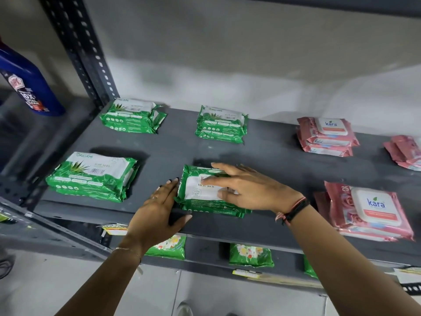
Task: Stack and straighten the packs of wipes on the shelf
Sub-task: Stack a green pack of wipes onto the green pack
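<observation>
Both hands frame a stack of green wipes packs (205,197) near the front edge of a dark grey metal shelf (273,153): the left hand (157,210) presses flat-fingered against its left side, gripping nothing, while the right hand (246,185) lies spread open on top. Glossy, crinkled green stacks (95,176) and pink packs (369,210) lie around it, before a pale wall (227,53) and a perforated upright (79,49).

Green wipe packs (202,192) lay stacked near-centre on the grey shelf (273,156), slightly askew, white label upward; three other green stacks (93,176) lay left and far.
</observation>
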Available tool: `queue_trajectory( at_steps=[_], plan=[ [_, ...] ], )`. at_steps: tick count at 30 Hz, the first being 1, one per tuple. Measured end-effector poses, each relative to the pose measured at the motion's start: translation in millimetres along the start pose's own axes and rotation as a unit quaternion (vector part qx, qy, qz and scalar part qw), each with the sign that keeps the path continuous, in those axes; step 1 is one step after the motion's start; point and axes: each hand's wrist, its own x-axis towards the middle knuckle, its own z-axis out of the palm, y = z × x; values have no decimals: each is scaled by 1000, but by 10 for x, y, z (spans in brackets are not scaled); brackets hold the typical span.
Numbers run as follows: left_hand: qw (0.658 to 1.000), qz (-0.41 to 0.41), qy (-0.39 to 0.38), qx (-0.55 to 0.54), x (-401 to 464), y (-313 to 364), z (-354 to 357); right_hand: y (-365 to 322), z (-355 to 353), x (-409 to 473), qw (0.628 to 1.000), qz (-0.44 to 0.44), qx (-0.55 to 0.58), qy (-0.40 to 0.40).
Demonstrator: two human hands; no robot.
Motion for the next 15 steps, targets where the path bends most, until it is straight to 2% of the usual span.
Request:
queue_trajectory(
  at_steps=[4,9,12,15],
  plan=[
    [1000,-1,-1,5,7,20,-10,-6,-9,-13,998,13,-59,27],
    [1000,7,5,12,-4,10,1,24,-64,-52,996,36,-79,28],
    [1000,6,7,15,-10,8,2,14,-99,-53,991,6,-129,44],
    [1000,4,7,18,-12,8,2,-34,-116,-8,987,-27,-154,25]
  ],
)
